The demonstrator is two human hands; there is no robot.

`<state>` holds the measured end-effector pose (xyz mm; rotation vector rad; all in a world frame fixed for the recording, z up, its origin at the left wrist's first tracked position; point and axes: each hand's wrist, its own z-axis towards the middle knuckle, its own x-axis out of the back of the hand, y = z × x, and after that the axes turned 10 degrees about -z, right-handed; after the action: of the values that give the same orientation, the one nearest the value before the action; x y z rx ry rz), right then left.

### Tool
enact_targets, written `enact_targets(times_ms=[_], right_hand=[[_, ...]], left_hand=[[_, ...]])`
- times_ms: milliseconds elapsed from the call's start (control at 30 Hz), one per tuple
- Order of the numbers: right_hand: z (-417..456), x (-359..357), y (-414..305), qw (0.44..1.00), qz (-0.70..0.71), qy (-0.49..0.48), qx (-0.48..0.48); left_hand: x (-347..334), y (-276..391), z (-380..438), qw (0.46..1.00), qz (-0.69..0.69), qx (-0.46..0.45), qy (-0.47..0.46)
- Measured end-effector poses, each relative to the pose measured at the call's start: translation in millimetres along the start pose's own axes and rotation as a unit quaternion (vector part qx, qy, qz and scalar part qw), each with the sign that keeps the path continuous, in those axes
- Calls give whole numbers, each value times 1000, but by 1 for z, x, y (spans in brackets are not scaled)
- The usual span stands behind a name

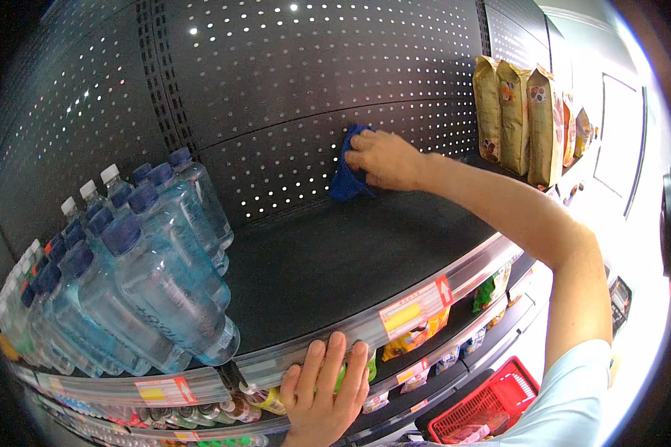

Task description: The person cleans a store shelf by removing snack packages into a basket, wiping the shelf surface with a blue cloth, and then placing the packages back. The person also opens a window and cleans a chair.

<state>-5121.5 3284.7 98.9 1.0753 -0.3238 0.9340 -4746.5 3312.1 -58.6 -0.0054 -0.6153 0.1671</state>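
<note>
My right hand (pixel 388 159) grips a blue cloth (pixel 349 170) and presses it to the perforated black back panel (pixel 291 128), just above the shelf board. That arm stretches across the black shelf (pixel 324 262). Down at the front, my left hand (pixel 327 385) rests with fingers apart against the clear price rail (pixel 279 360) on the shelf edge. It holds nothing. A price tag (pixel 414 307) sits in the rail to the right of it.
Clear water bottles (pixel 168 302) with blue caps crowd the shelf's left. Several gold pouches (pixel 514 117) stand at the far right. Lower shelves carry snack bags (pixel 416 338) and bottles (pixel 240 408). Below right sits a red shopping basket (pixel 483 408).
</note>
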Motion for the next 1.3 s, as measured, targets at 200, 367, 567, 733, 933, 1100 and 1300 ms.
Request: enact_targets(times_ms=[200, 367, 567, 733, 933, 1100, 1300], right_hand=[[19, 36, 111, 956, -13, 214, -203], [31, 42, 157, 901, 112, 272, -319], [-47, -5, 77, 979, 110, -39, -169], [-78, -21, 93, 989, 36, -58, -130], [-75, 6, 195, 945, -38, 121, -301], [-97, -8, 220, 929, -18, 17, -369], [-137, -55, 180, 923, -17, -213, -320]], left_hand=[[-4, 4, 5, 1000, -11, 1, 29], [-7, 4, 1, 1000, 18, 2, 24], [-7, 6, 6, 999, 43, -6, 22], [-6, 8, 5, 998, 59, -4, 20], [-7, 9, 4, 997, 79, 3, -5], [-8, 11, 8, 997, 72, -5, 19], [-9, 7, 3, 998, 59, 2, 20]])
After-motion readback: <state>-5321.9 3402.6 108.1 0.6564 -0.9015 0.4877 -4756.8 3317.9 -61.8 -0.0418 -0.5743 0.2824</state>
